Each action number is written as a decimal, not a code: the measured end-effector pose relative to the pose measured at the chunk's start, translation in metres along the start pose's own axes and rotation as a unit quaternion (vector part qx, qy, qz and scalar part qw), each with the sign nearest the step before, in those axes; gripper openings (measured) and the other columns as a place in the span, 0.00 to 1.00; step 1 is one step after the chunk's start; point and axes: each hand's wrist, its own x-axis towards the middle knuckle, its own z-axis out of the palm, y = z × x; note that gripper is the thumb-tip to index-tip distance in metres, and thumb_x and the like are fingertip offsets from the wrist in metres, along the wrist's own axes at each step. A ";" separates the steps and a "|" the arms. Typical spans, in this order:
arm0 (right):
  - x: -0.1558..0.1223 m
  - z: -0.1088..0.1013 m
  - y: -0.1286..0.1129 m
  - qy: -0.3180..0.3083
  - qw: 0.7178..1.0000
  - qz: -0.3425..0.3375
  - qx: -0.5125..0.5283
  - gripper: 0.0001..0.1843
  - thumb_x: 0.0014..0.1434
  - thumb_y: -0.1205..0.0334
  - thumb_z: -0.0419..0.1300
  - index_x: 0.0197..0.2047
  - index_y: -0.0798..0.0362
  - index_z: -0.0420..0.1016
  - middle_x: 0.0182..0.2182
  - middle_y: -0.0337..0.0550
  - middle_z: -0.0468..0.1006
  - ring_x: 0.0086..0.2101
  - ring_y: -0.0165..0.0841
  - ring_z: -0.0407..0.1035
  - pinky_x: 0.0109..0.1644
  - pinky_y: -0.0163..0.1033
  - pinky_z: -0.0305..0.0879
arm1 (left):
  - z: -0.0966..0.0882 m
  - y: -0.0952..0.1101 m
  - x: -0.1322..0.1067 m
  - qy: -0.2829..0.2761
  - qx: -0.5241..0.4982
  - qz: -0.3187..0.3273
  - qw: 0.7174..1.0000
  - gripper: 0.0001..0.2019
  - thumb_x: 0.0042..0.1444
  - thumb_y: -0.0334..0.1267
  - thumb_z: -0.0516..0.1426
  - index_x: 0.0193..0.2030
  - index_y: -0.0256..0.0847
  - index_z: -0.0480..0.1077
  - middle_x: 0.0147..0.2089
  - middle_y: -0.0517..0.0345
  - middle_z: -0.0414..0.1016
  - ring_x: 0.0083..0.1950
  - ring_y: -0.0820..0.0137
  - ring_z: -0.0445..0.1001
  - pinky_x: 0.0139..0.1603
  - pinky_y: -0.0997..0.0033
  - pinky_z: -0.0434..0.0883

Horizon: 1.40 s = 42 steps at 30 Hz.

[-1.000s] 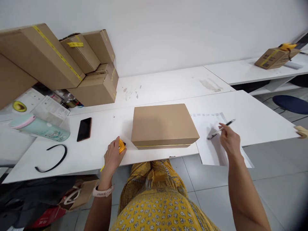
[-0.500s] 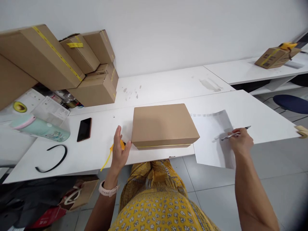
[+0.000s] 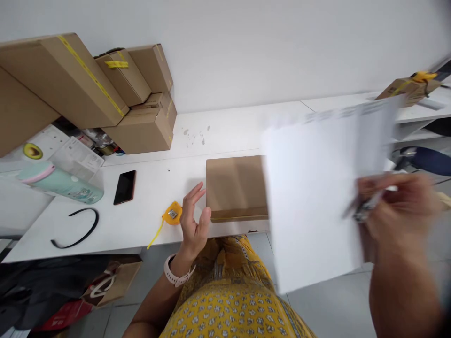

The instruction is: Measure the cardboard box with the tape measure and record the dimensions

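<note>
A flat brown cardboard box (image 3: 235, 188) lies on the white table (image 3: 148, 202) in front of me. My left hand (image 3: 195, 221) is open, fingers apart, held up just left of the box's near corner, empty. A yellow tape measure (image 3: 172, 213) lies on the table right beside it, its tape trailing off the edge. My right hand (image 3: 394, 213) is blurred by motion; it is closed on a pen (image 3: 366, 204) and on a white sheet of paper (image 3: 317, 197), lifted off the table and covering the box's right side.
Stacked cardboard boxes (image 3: 105, 94) with yellow tape fill the back left. A black phone (image 3: 124, 187), a mint bottle (image 3: 59, 185) on its side and a black band (image 3: 75, 230) lie left. Another box (image 3: 405, 89) sits on the far right desk, with a blue stool (image 3: 428, 159) below.
My left hand let go of the tape measure and lifted open beside the box. My right hand picked the sheet up off the table with the pen and swung it toward me.
</note>
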 end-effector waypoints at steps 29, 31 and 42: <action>-0.005 0.178 -0.109 -0.381 0.887 0.093 0.245 0.10 0.56 0.56 0.66 0.33 0.51 0.72 0.29 0.36 0.72 0.31 0.28 0.65 0.38 0.38 0.64 | 0.053 0.025 0.038 -0.387 0.294 0.156 0.860 0.45 0.54 0.62 0.64 0.70 0.37 0.58 0.74 0.34 0.55 0.77 0.37 0.46 0.74 0.39 0.50; -0.007 0.185 -0.099 -0.364 0.905 0.070 0.210 0.08 0.59 0.57 0.62 0.32 0.50 0.68 0.27 0.34 0.68 0.29 0.28 0.61 0.35 0.38 0.60 | 0.053 0.025 0.037 -0.382 0.293 0.155 0.863 0.46 0.54 0.62 0.64 0.72 0.38 0.57 0.74 0.35 0.55 0.77 0.38 0.47 0.74 0.39 0.51; -0.003 0.178 -0.078 -0.403 0.893 0.033 0.201 0.13 0.61 0.50 0.61 0.36 0.50 0.67 0.25 0.33 0.69 0.27 0.29 0.63 0.33 0.37 0.60 | 0.057 0.022 0.035 -0.370 0.311 0.146 0.863 0.49 0.52 0.63 0.65 0.72 0.34 0.55 0.74 0.27 0.54 0.76 0.37 0.49 0.72 0.39 0.55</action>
